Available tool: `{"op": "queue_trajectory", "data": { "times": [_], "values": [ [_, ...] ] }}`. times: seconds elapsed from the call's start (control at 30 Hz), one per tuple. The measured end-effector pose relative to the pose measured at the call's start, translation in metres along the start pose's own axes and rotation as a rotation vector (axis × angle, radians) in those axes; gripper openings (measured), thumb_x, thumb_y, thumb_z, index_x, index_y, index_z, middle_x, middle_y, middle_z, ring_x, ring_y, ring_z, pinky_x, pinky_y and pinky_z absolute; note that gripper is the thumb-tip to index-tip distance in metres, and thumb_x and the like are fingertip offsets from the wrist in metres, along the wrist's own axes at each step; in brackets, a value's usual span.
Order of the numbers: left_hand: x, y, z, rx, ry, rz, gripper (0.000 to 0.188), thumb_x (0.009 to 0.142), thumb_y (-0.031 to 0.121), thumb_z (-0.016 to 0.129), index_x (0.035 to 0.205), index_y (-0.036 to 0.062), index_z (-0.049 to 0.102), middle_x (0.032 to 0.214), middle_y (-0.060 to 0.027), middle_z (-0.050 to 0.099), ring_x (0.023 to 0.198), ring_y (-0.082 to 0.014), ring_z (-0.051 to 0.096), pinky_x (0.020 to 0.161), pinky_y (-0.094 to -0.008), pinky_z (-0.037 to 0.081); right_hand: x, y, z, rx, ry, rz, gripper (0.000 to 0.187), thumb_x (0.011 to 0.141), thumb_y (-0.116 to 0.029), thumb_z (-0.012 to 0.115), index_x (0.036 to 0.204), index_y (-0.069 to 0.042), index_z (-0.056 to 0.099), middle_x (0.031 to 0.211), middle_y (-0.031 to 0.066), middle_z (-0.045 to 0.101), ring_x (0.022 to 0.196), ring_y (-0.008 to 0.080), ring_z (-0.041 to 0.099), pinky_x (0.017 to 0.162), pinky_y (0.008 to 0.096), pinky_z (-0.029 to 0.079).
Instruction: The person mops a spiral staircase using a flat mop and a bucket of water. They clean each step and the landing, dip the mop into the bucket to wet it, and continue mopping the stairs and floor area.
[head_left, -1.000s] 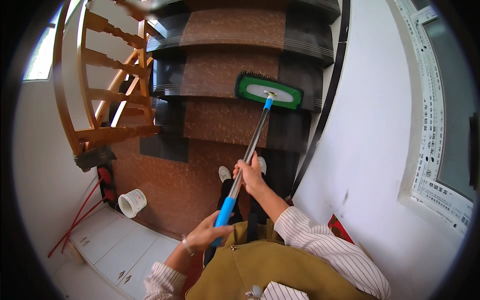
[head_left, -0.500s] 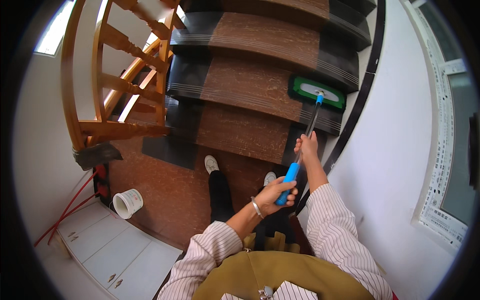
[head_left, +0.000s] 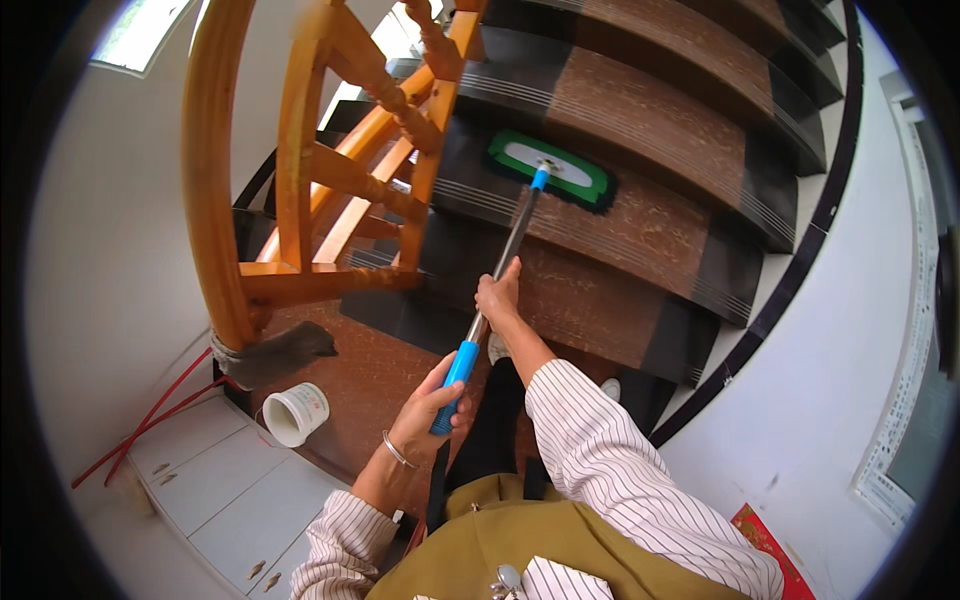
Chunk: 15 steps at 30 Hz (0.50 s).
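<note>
Both my hands hold a mop with a metal pole (head_left: 516,232). My left hand (head_left: 424,408), a bangle at its wrist, wraps round the blue grip (head_left: 455,387) at the pole's near end. Further up, my right hand (head_left: 498,296) is closed round the bare metal part. The flat green mop head (head_left: 580,184) with its white centre plate lies on a brown and black stair tread (head_left: 640,215), toward the left end near the railing. A dark fringe shows along the head's edge.
The wooden railing (head_left: 215,180) rises on the left, grey cloth (head_left: 285,355) wrapped round its post foot. A white bucket (head_left: 291,425) lies tipped beside white cabinet doors (head_left: 235,490). Red tubes (head_left: 165,410) lean there. The white wall (head_left: 800,400) bounds the right.
The mop head has moved left along the stair tread, from the wall side toward the railing. Both hands have swung left with the pole, and the view has shifted.
</note>
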<state>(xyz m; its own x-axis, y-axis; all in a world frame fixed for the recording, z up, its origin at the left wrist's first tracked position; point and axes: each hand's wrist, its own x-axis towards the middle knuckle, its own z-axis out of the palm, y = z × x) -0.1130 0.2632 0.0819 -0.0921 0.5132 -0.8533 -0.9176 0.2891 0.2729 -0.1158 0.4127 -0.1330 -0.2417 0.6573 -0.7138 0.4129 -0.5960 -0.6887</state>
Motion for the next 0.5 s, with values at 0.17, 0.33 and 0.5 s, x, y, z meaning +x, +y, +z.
{"op": "queue_trajectory", "data": {
  "times": [0.17, 0.33, 0.5],
  "values": [
    [-0.003, 0.039, -0.039, -0.053, 0.024, 0.071, 0.060, 0.089, 0.015, 0.055, 0.142, 0.0222, 0.026, 0.077, -0.0039, 0.045, 0.061, -0.0106, 0.045, 0.051, -0.0228, 0.039, -0.015, -0.042, 0.071, -0.007, -0.210, 0.008, 0.078, 0.083, -0.005, 0.046, 0.143, -0.012, -0.003, 0.062, 0.0059, 0.050, 0.045, 0.0148, 0.049, 0.040, 0.0292, 0.042],
    [-0.010, -0.012, -0.031, -0.101, -0.044, -0.021, 0.065, 0.091, 0.017, 0.052, 0.144, 0.0304, 0.017, 0.072, -0.0038, 0.043, 0.060, -0.0127, 0.044, 0.052, -0.0247, 0.039, -0.003, 0.043, 0.058, -0.113, -0.136, -0.157, 0.079, 0.085, -0.004, 0.047, 0.142, -0.023, -0.004, 0.053, 0.0035, 0.046, 0.038, 0.0146, 0.046, 0.034, 0.0297, 0.038],
    [-0.061, -0.047, -0.013, -0.012, 0.081, -0.112, 0.070, 0.091, 0.019, 0.053, 0.144, 0.0337, 0.009, 0.071, -0.0051, 0.044, 0.059, -0.0141, 0.045, 0.055, -0.0294, 0.041, -0.095, 0.022, 0.007, 0.040, -0.367, -0.036, 0.081, 0.085, -0.011, 0.048, 0.144, -0.008, -0.007, 0.066, 0.0080, 0.053, 0.047, 0.0141, 0.051, 0.042, 0.0279, 0.044]
  ]
}}
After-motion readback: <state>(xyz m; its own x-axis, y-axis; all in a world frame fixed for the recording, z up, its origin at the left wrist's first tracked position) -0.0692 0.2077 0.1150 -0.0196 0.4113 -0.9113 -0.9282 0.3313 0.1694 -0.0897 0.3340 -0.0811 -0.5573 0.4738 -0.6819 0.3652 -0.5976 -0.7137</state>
